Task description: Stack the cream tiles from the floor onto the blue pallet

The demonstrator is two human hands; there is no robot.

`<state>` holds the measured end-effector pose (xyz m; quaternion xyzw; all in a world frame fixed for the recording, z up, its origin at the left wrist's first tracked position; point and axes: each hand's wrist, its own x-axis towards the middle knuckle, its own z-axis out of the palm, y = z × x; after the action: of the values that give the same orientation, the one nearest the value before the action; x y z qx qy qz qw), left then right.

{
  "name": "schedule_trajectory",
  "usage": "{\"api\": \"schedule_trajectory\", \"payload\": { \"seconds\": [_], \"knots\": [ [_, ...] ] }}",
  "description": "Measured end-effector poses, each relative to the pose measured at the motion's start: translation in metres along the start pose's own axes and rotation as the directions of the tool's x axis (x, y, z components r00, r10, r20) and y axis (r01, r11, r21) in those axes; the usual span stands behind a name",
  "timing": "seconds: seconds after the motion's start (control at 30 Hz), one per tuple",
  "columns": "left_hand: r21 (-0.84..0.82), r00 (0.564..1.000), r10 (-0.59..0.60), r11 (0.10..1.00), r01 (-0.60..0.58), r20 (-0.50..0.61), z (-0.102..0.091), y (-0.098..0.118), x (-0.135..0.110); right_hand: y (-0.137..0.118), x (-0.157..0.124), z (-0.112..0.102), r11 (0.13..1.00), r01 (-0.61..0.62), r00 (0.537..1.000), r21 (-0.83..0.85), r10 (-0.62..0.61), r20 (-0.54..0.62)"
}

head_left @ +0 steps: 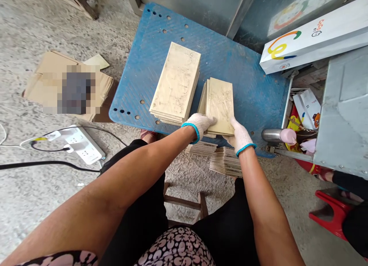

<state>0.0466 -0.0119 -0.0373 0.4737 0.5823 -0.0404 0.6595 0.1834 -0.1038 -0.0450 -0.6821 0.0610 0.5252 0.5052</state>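
Plainly, the left hand [201, 122] and right hand [242, 135] pinch the near corners of some tiles [220, 103], which lie between them and reach away over the table [244, 66]. A bigger stack [176, 80] sits just beyond the left hand; a bottle [274, 135] is right of the right hand.

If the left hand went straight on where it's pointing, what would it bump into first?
The board between the hands: the left hand touches it. Sliding over the top, it would probably reach the right hand next, but depth is hard to judge.
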Motion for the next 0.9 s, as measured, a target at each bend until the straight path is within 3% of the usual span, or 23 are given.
{"api": "schedule_trajectory", "payload": {
  "seconds": [0.13, 0.27, 0.4, 0.6, 0.77, 0.9],
  "knots": [
    [-0.247, 0.997, 0.038, 0.969, -0.022, 0.062, 0.008, -0.007, 0.009, -0.005, -0.002, 0.003, 0.996, 0.037, 0.999, -0.081, -0.038, -0.014],
    [-0.276, 0.997, 0.062, 0.960, -0.045, 0.054, 0.011, -0.009, 0.005, -0.004, -0.009, 0.004, 0.971, 0.176, 0.981, -0.163, -0.186, -0.051],
    [-0.382, 0.992, 0.087, 0.923, -0.044, 0.094, 0.010, -0.007, -0.010, -0.005, -0.020, 0.001, 0.959, 0.250, 0.967, -0.137, -0.254, -0.011],
    [-0.608, 0.934, 0.251, 0.792, -0.046, 0.255, 0.004, 0.005, -0.027, -0.017, -0.048, -0.008, 0.920, 0.355, 0.930, -0.167, -0.365, -0.032],
    [-0.698, 0.901, 0.374, 0.706, -0.121, 0.222, -0.011, 0.019, -0.019, -0.013, -0.071, -0.022, 0.879, 0.436, 0.892, -0.192, -0.450, -0.033],
    [-0.736, 0.890, 0.404, 0.665, -0.128, 0.211, -0.011, 0.025, -0.017, 0.001, -0.081, -0.032, 0.823, 0.490, 0.866, -0.288, -0.496, 0.057]
  ]
}}
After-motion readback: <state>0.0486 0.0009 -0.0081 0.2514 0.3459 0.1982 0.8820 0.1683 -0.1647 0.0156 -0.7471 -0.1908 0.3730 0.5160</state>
